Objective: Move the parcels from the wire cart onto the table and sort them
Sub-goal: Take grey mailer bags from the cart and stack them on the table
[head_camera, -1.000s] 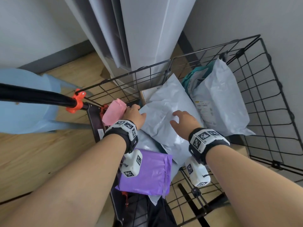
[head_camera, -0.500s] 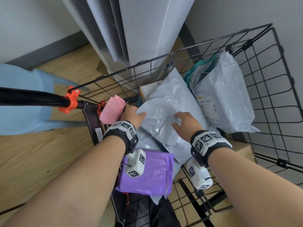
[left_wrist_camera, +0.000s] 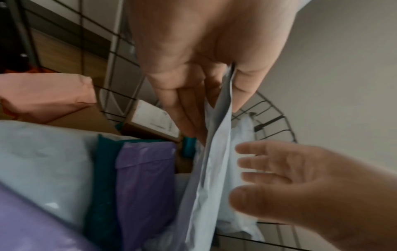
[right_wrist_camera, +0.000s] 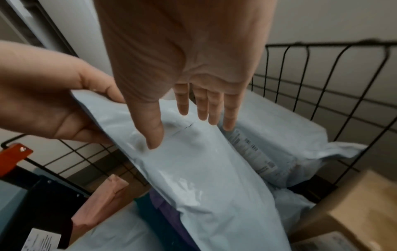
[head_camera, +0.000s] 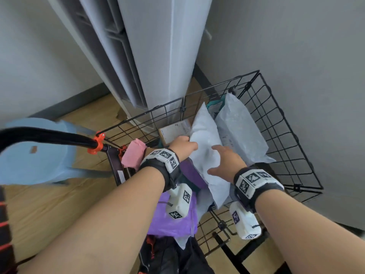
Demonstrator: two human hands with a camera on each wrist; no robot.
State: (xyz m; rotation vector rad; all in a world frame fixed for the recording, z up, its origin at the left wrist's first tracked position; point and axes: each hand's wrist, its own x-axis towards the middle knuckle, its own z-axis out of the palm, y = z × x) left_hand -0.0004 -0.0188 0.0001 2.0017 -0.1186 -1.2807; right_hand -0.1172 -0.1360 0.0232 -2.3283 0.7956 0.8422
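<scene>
- The pale blue-grey parcel (head_camera: 205,147) is tilted up on its edge inside the wire cart (head_camera: 280,123), between the two hands, with its lower end down among the other parcels.
- The left hand (head_camera: 182,145) pinches the parcel's upper left edge: in the left wrist view the thumb (left_wrist_camera: 247,81) lies on one face and the fingers (left_wrist_camera: 187,108) on the other.
- The right hand (head_camera: 227,163) is spread, fingers straight and apart, its palm towards the parcel's broad face; the right wrist view shows the fingertips (right_wrist_camera: 204,112) just over the plastic, but I cannot tell whether they touch it.
- Past the right hand, a second pale parcel (head_camera: 243,133) with a printed label leans against the far wall of the cart, just beside the lifted one.
- Under the left wrist lies a purple parcel (head_camera: 173,220); a dark teal parcel (left_wrist_camera: 103,186) shows beside it in the left wrist view.
- To the left of the left hand, a pink parcel (head_camera: 134,155) stands against the cart's side.
- Beyond the left hand sits a cardboard box (head_camera: 173,131) with a white label.
- Another brown cardboard box (right_wrist_camera: 354,208) lies near the right wrist.
- The cart's black handle (head_camera: 45,135) runs out to the left, over a light blue stool (head_camera: 35,165).
</scene>
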